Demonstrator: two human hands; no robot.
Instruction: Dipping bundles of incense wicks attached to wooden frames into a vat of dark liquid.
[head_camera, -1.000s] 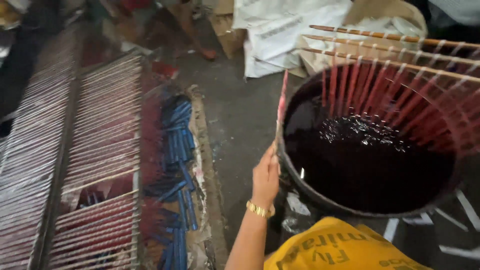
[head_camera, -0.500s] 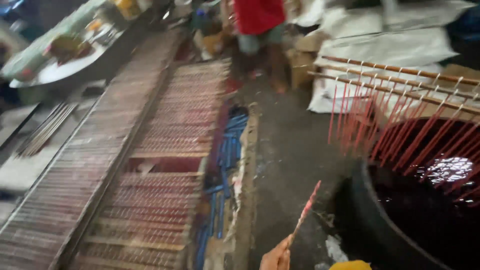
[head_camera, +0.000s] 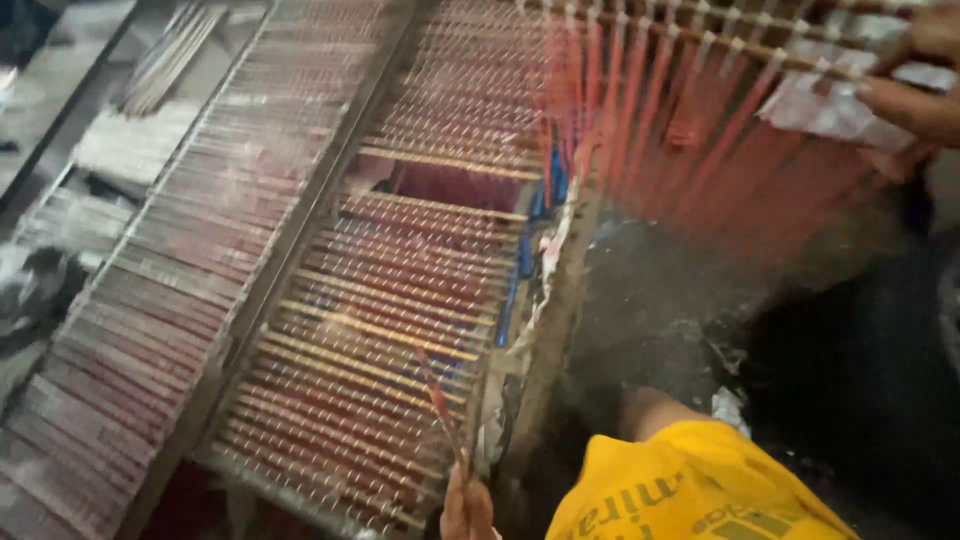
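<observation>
left hand (head_camera: 466, 508): fingers clamped on thin red stick (head_camera: 438, 408), over rack (head_camera: 380, 330) | right hand (head_camera: 915, 75): fingers grip frame of dyed sticks (head_camera: 690, 110) | risk: wet dye may drip; blur hides detail

No packages, signs or screens appear. The one labelled surface is the yellow garment (head_camera: 690, 490) at the lower right edge — bright yellow cloth bearing dark printed lettering and a dark blocky mark, partly cut off by the frame.
</observation>
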